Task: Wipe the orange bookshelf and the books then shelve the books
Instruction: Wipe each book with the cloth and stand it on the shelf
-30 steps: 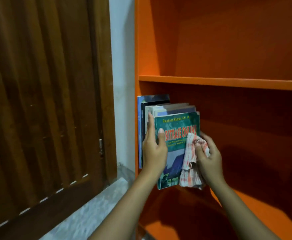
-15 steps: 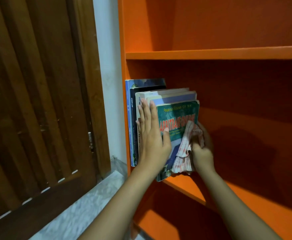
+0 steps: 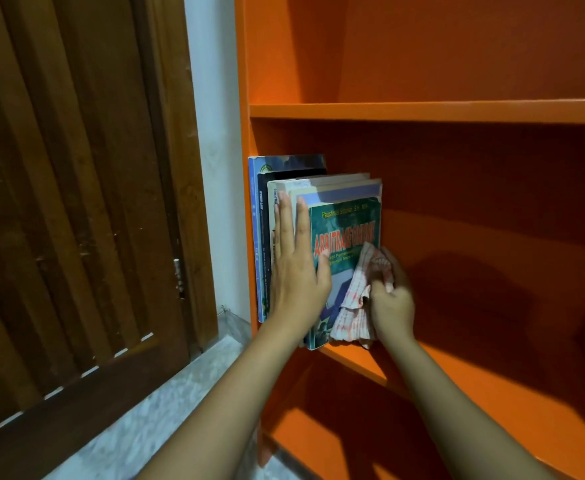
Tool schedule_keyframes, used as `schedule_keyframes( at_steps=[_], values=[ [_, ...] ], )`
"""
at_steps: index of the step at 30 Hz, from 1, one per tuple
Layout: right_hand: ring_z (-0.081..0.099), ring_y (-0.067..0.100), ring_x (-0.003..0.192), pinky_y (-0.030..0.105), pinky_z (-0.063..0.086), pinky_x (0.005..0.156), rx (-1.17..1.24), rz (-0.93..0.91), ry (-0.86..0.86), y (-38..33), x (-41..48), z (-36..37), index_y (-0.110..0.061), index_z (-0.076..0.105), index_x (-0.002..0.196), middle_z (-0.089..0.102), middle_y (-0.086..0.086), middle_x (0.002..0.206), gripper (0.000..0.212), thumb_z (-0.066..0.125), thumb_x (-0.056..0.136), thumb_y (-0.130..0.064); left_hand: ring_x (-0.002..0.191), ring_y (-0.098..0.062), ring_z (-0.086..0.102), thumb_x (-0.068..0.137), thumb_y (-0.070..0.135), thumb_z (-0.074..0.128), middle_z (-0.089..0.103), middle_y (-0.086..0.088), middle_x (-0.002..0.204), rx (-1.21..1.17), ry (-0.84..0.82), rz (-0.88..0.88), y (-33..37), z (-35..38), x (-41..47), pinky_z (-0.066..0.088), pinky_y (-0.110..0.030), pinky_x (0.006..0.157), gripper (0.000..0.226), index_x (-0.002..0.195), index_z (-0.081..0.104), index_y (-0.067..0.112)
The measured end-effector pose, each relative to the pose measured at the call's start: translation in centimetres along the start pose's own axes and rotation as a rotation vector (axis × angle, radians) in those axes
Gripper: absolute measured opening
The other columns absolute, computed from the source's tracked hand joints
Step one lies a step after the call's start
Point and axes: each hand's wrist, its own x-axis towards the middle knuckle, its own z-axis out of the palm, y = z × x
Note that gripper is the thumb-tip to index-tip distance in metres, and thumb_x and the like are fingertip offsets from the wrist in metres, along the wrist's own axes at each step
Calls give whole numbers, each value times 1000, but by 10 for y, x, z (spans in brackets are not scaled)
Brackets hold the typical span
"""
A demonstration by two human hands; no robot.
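Dark wooden door (image 3: 76, 209) fills the frame's left; beside it the orange bookshelf (image 3: 422, 112) holds upright books (image 3: 284, 174) at centre. Left hand (image 3: 296, 271) lies flat, released, bracing their spines — likely stopping a topple — while the right hand (image 3: 391, 303), clenched on a checked cloth (image 3: 353, 306), presses the green book (image 3: 346, 237).

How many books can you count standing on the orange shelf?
5 visible, all upright at the shelf's left end: a blue book against the side wall, a black one, a cream one, a pale blue one, then the green book in front. Thinner ones may be hidden.
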Motion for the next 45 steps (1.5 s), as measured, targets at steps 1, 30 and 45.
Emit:
schedule_keyframes(
  at_steps=[1, 30, 45],
  values=[
    [57, 19, 114, 46, 46, 97, -21, 21, 2, -1, -1, -2, -37, 54, 122, 60, -2, 126, 45, 47, 78, -32, 144, -9, -16, 93, 14, 50, -22, 8, 153, 4, -2, -6, 2, -1, 0, -1, -23, 115, 78, 149, -5, 20],
    [59, 11, 97, 27, 47, 83, -81, -301, -378, -103, -136, 102, -25, 67, 100, 65, -4, 103, 14, 61, 87, -22, 132, -17, 39, 94, 30, 51, 39, 0, 145, 146, -203, -425, -88, -184, -91, 39, -37, 107, 49, 140, 37, 19],
    [63, 18, 95, 23, 47, 78, -354, 308, -1137, 172, -354, 211, -16, 65, 100, 68, 1, 99, 16, 60, 88, -8, 117, -31, 51, 93, 13, 54, 54, -18, 127, 98, -286, -1316, -309, -174, -390, 36, -26, 89, 34, 123, 51, -3]
  ],
)
